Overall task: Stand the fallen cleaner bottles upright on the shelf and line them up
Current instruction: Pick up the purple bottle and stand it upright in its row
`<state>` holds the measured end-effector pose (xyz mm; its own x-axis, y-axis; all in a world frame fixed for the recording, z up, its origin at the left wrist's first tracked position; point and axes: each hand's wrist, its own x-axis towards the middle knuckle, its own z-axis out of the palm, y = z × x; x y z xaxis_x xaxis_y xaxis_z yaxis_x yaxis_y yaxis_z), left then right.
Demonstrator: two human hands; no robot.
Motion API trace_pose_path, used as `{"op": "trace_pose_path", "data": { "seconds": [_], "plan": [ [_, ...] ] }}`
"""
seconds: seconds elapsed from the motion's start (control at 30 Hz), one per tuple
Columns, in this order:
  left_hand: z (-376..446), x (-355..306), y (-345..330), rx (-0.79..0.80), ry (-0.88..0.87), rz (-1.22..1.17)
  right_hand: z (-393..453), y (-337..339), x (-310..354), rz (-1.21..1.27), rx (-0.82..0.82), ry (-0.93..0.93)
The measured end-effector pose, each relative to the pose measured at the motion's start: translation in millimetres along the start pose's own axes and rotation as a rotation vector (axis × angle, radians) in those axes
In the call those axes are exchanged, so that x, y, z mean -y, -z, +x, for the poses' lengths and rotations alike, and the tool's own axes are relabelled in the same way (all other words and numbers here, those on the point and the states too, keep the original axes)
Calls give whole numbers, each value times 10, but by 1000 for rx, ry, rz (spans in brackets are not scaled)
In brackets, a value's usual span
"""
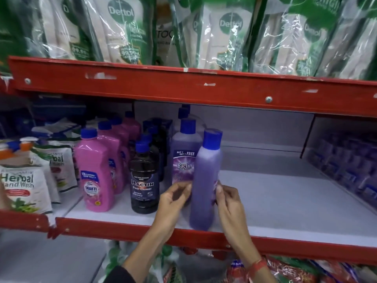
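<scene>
A purple cleaner bottle (205,180) with a blue cap stands at the front edge of the white shelf (275,197), leaning slightly to the right. My left hand (173,203) touches its lower left side and my right hand (228,203) grips its lower right side. Just behind it stands a second purple Bactin bottle (183,152), label facing me, with more blue caps behind. To the left a row of dark Bactin floor cleaner bottles (144,180) stands upright, then rows of pink bottles (94,172).
Herbal hand wash pouches (24,186) fill the shelf's left end. The red upper shelf beam (183,84) hangs low overhead, with Dettol refill packs (122,29) on top. Stacked purple packs (346,164) line the right side. Packets lie on the shelf below.
</scene>
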<state>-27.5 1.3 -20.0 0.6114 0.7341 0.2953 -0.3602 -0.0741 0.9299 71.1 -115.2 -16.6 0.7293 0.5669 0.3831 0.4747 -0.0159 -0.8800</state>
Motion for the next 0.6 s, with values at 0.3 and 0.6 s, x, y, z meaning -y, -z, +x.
{"op": "trace_pose_path", "data": {
  "seconds": [0.3, 0.6],
  "plan": [
    [6, 44, 7, 168, 26, 113, 71, 102, 43, 315, 165, -193],
    [-94, 36, -77, -204, -173, 230, 39, -9, 7, 73, 359, 69]
  ]
}}
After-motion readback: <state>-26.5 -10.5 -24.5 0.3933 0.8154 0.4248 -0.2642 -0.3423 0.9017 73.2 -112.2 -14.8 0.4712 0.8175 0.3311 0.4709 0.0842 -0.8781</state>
